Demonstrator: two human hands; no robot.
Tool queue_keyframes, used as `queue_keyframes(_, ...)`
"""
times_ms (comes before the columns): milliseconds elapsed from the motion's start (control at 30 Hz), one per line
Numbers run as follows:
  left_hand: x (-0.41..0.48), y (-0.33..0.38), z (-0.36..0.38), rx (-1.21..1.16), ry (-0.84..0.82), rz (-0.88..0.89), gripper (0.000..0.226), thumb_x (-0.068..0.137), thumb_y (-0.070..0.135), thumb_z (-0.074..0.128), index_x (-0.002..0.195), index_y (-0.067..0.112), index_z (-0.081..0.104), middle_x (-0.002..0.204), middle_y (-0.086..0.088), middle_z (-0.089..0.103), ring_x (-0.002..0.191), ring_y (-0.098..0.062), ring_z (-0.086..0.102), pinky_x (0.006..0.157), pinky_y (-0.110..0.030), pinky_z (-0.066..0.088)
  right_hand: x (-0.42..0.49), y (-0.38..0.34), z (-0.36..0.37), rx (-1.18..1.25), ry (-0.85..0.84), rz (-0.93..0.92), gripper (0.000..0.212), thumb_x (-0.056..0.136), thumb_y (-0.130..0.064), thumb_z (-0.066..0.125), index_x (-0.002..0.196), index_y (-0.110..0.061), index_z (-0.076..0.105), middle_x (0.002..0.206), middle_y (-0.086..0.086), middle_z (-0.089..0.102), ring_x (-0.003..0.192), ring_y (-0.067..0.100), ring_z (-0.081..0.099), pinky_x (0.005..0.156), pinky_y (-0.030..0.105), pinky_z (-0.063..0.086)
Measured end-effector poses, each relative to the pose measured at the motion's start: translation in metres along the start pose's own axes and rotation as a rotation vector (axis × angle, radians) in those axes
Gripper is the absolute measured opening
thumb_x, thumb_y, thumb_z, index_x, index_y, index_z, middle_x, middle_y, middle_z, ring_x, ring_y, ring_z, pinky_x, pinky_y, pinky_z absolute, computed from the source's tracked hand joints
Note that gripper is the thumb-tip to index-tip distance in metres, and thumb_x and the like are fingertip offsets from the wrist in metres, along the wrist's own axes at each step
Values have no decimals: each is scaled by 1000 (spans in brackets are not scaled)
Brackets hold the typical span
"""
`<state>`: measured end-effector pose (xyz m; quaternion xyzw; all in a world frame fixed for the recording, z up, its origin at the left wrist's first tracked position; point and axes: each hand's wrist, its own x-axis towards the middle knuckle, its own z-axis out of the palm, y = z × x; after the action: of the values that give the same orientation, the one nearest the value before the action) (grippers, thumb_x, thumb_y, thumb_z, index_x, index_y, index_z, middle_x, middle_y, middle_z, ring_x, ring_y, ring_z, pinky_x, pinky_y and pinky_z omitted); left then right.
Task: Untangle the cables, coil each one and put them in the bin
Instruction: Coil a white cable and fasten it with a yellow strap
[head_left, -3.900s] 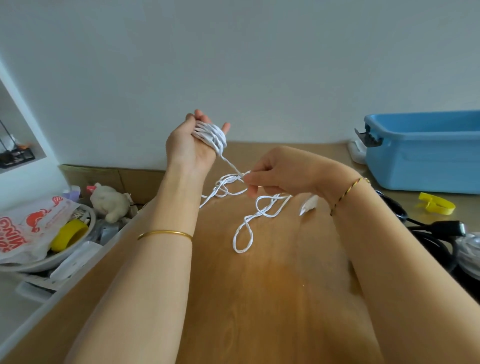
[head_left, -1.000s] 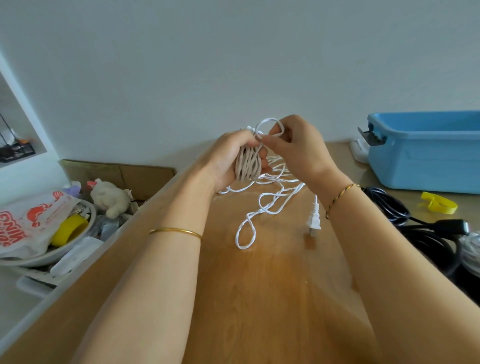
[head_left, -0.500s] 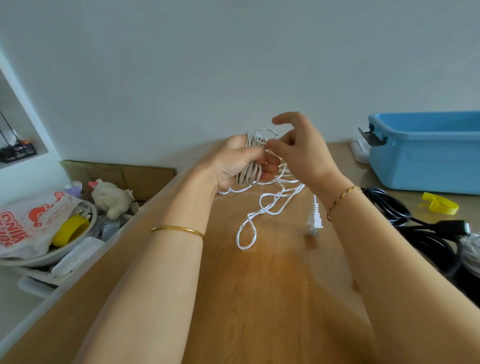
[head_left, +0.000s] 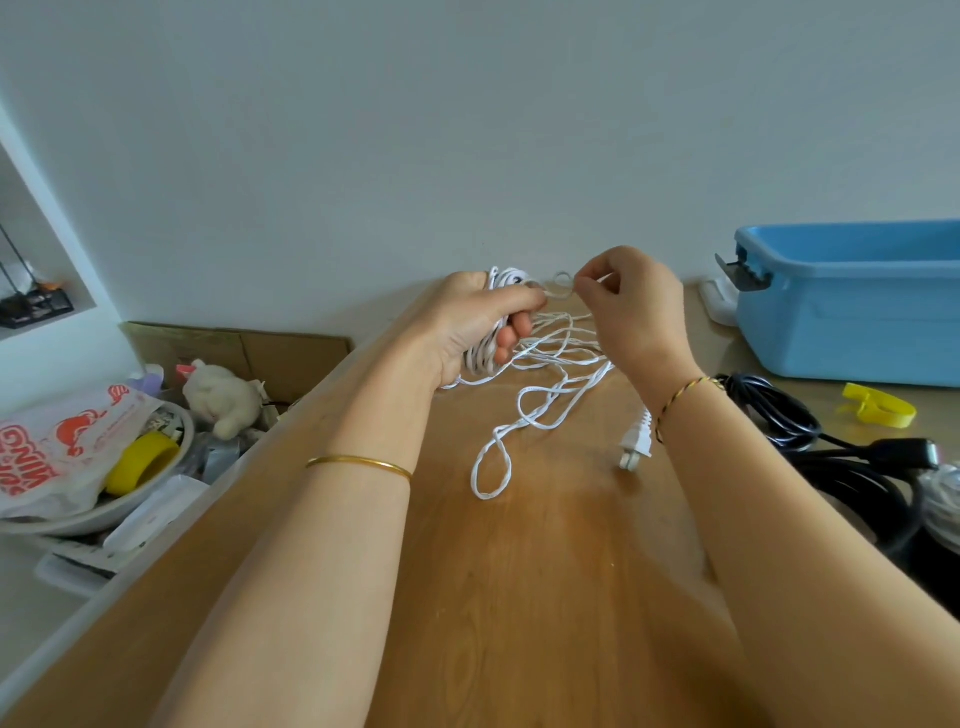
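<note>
Both hands are lifted just above the wooden table (head_left: 519, 597), close together but not touching, as far as we can tell. The left hand (head_left: 475, 325) has its fingers curled round a bundle of loops of the white cable (head_left: 480, 358), with the coil showing above and below the fist. The right hand (head_left: 634, 306) pinches a small loop of the same cable between thumb and fingertips, just beside the left thumb.

From the bundle we follow loose strands that fall to the table and spread in slack curves beneath the hands; one twisted loop reaches toward us. The cable's white plug (head_left: 636, 444) lies on the table just beside the right wrist.

To the right we see the blue bin (head_left: 852, 312) standing on the table against the wall, well apart from the hands. Between it and the right arm lie the black cables (head_left: 779, 410) in a heap, and a yellow strap (head_left: 878, 405) sits near the bin's front.

Off the table's left edge we make out a bowl (head_left: 130, 499) with a printed plastic bag (head_left: 57, 447), a yellow tape roll (head_left: 143, 462) and a pale plush toy (head_left: 223, 397).
</note>
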<state>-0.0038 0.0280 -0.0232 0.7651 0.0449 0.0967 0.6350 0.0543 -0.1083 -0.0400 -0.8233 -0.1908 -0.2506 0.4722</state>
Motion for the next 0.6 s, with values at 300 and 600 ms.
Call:
queue_keyframes(300, -1, 1, 0, -23, -91, -65, 22, 93, 12, 49, 71, 10, 52, 43, 4, 40, 34, -9, 33, 36, -15, 32, -2, -2, 2, -12, -19, -15, 20, 89, -11, 50, 97, -21, 65, 83, 2, 50, 68, 13, 45, 61, 26, 29)
queue_keyframes(600, 0, 0, -4, 7, -112, -49, 34, 91, 13, 57, 59, 15, 44, 42, 2, 39, 34, -11, 36, 36, -18, 34, -5, -7, -2, -117, -57, -49, 14, 89, -30, 61, 99, -27, 69, 90, -6, 42, 74, 12, 46, 70, 26, 36)
